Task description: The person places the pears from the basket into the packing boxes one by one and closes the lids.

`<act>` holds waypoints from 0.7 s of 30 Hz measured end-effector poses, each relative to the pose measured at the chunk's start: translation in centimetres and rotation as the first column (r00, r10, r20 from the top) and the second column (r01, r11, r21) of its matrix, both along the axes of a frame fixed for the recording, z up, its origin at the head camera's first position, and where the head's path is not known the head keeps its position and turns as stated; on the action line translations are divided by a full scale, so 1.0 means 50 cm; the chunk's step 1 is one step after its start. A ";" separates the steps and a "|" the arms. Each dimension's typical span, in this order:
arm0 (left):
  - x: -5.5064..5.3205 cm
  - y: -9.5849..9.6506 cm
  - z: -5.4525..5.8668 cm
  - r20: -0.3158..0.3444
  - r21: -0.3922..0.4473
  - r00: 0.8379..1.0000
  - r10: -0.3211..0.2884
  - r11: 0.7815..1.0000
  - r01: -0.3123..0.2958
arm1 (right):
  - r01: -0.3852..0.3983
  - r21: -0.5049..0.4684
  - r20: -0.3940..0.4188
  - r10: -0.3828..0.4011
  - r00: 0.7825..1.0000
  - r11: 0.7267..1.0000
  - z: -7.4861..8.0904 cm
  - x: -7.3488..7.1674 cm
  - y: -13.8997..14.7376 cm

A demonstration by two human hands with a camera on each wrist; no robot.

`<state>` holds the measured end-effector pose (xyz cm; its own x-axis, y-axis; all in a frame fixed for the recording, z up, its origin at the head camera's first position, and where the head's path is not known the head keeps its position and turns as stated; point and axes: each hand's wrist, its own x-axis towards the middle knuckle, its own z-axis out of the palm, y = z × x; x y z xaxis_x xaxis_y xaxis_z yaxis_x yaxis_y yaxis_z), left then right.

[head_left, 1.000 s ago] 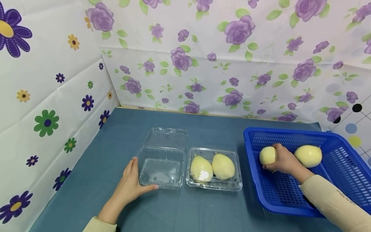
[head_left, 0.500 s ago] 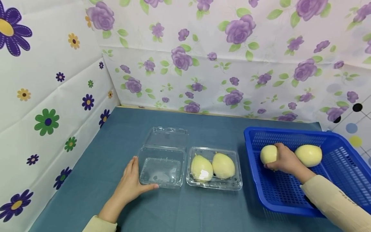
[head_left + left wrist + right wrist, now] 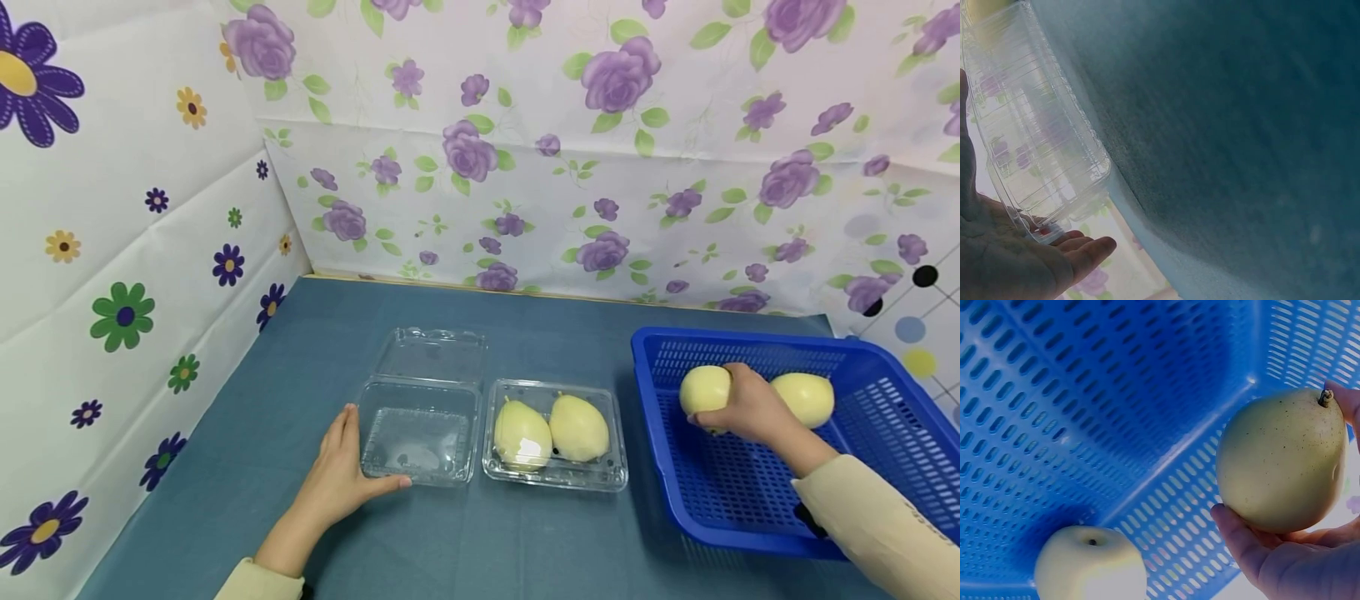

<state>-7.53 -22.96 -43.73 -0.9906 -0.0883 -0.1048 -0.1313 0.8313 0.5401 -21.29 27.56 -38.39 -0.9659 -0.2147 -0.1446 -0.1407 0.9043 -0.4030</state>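
Observation:
My right hand (image 3: 757,408) grips a pale yellow pear (image 3: 705,395) inside the blue plastic basket (image 3: 660,467). In the right wrist view the held pear (image 3: 1282,459) shows its stem, with fingers and thumb around its sides. Another pear (image 3: 806,400) lies behind that hand in the basket. My left hand (image 3: 337,475) rests at the left front corner of an open clear plastic clamshell box (image 3: 420,442), fingers straight along its side and thumb spread along the front. The left wrist view shows the clear box (image 3: 1047,125) between thumb and fingers.
Right of the open clamshell stands a closed clear box (image 3: 555,479) with two pears (image 3: 522,433) in it. A blue-grey cloth (image 3: 525,542) covers the table. Flower-patterned sheeting (image 3: 555,208) rises at the back and left.
My right hand has raised the pear slightly and shifted it a little to the right within the basket. The left hand has stayed at the clamshell box.

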 end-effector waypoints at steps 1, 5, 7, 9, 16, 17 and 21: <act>0.000 0.000 0.000 0.000 0.002 1.000 0.000 1.000 0.000 | -0.001 -0.001 -0.001 0.001 1.000 1.000 0.003 0.001 -0.001; 0.000 0.000 0.000 0.000 0.002 1.000 -0.001 1.000 0.001 | -0.005 -0.010 -0.018 0.004 1.000 1.000 0.014 0.005 -0.006; 0.000 0.000 0.001 0.004 0.004 1.000 -0.001 1.000 0.001 | -0.002 -0.020 -0.028 0.001 1.000 1.000 0.017 0.007 -0.008; -0.001 0.000 0.001 0.006 0.007 1.000 -0.003 1.000 0.003 | 0.002 -0.025 -0.040 -0.003 0.999 1.000 0.019 0.009 -0.010; -0.003 -0.001 0.000 0.008 0.034 1.000 -0.008 0.999 0.008 | 0.008 -0.019 -0.052 -0.009 0.999 1.000 0.035 0.022 -0.020; -0.003 -0.002 0.000 0.011 0.038 1.000 -0.008 0.999 0.008 | 0.006 -0.019 -0.052 -0.007 0.999 1.000 0.038 0.024 -0.023; -0.002 -0.005 -0.001 0.020 0.063 1.000 -0.007 0.998 0.005 | -0.007 -0.028 -0.062 0.005 0.998 1.000 0.053 0.034 -0.042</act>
